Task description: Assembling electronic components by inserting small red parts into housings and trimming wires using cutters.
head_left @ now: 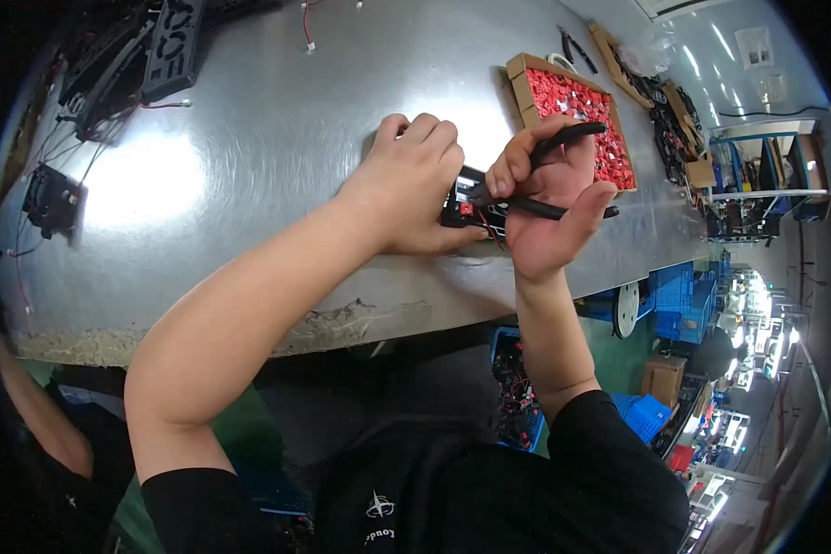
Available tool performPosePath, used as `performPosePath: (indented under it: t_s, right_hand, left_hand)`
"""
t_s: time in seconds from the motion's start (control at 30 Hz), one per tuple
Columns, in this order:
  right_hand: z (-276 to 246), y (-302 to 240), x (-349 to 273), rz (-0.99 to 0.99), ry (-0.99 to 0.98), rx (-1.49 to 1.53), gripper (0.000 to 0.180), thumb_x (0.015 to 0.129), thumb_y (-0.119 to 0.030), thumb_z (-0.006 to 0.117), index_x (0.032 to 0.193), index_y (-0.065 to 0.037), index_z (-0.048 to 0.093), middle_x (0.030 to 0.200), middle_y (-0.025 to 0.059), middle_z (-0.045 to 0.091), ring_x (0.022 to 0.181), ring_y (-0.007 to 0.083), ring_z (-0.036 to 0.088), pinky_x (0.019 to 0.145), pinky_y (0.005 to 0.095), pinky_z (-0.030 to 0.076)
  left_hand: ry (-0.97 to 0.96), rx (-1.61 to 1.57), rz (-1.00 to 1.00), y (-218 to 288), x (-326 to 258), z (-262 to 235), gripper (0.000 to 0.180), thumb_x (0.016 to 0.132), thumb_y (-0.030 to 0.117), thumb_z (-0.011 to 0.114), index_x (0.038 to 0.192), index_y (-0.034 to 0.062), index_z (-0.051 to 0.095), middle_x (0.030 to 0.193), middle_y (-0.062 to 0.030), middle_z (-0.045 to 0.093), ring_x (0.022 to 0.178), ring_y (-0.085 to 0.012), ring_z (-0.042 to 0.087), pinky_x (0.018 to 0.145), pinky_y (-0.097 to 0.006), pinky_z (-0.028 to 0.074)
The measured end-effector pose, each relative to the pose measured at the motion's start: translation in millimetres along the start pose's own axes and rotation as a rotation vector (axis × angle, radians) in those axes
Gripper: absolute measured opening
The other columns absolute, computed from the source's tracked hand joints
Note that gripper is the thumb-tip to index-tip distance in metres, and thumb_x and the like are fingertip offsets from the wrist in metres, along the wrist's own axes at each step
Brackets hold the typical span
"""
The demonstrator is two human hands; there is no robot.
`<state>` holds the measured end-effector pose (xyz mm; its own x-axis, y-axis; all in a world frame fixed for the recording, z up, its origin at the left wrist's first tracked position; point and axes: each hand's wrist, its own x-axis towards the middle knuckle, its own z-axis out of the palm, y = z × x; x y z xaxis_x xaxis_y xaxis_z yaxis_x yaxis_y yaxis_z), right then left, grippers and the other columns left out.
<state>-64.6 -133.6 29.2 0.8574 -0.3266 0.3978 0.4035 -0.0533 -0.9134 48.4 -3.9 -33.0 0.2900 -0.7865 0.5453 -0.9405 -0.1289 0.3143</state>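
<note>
My left hand (411,180) is closed round a small black plastic part (451,216) near the table's front edge, covering most of it. A small red piece (467,209) and thin red and black wires show on that part, beside my fingers. My right hand (554,189) holds a pair of pliers (577,133) with black handles, which stand spread apart. Some of its fingers curl round the upper handle, while the lower handle crosses the palm and the thumb sticks out. The pliers' jaws point left, close by the red piece; whether they touch it I cannot tell.
On the metal table (277,138), a cardboard box (523,92) of small red pieces stands right of my hands. Another pair of pliers (577,51) lies behind it. Black frames (171,51) and wired black parts (54,198) lie left. A blue crate (503,343) stands below the edge.
</note>
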Motion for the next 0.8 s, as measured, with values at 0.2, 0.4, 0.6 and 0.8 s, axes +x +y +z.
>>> performPosePath:
  t_s: [0.2, 0.4, 0.6, 0.8]
  right_hand:
    - [3, 1, 3, 0.001, 0.043, 0.074, 0.084, 0.099, -0.082, 0.037, 0.132, -0.005, 0.049, 0.092, 0.0086, 0.050, 0.075, 0.0175, 0.051, 0.072, 0.0318, 0.045]
    - [3, 1, 11, 0.078, 0.064, 0.124, 0.081, 0.101, -0.079, 0.036, 0.129, -0.005, 0.051, 0.090, 0.0080, 0.051, 0.074, 0.0172, 0.051, 0.071, 0.0304, 0.044]
    - [9, 3, -2, -0.006, 0.108, -0.030, 0.082, 0.098, -0.083, 0.038, 0.121, -0.006, 0.052, 0.086, 0.0058, 0.047, 0.070, 0.0149, 0.046, 0.065, 0.0300, 0.041]
    - [23, 4, -19, -0.099, 0.190, 0.035, 0.082, 0.093, -0.087, 0.046, 0.111, -0.007, 0.047, 0.084, 0.0046, 0.044, 0.068, 0.0145, 0.044, 0.063, 0.0312, 0.039]
  left_hand:
    - [-0.018, -0.001, -0.018, 0, 0, 0, 0.075, 0.075, 0.069, 0.076, 0.103, -0.0007, 0.070, 0.111, -0.0121, 0.060, 0.119, -0.0283, 0.053, 0.104, -0.048, 0.038]
    - [-0.094, -0.030, -0.036, 0, 0, -1, 0.078, 0.076, 0.066, 0.078, 0.108, -0.0028, 0.063, 0.120, -0.0167, 0.059, 0.124, -0.0336, 0.053, 0.107, -0.051, 0.036]
    - [-0.060, -0.014, -0.011, 0, 1, 1, 0.075, 0.076, 0.067, 0.076, 0.107, -0.0010, 0.064, 0.117, -0.0157, 0.059, 0.124, -0.0329, 0.053, 0.107, -0.050, 0.036]
    - [-0.082, 0.024, 0.018, -1, 1, -2, 0.077, 0.075, 0.070, 0.075, 0.107, -0.0002, 0.067, 0.116, -0.0132, 0.061, 0.121, -0.0294, 0.054, 0.106, -0.048, 0.037]
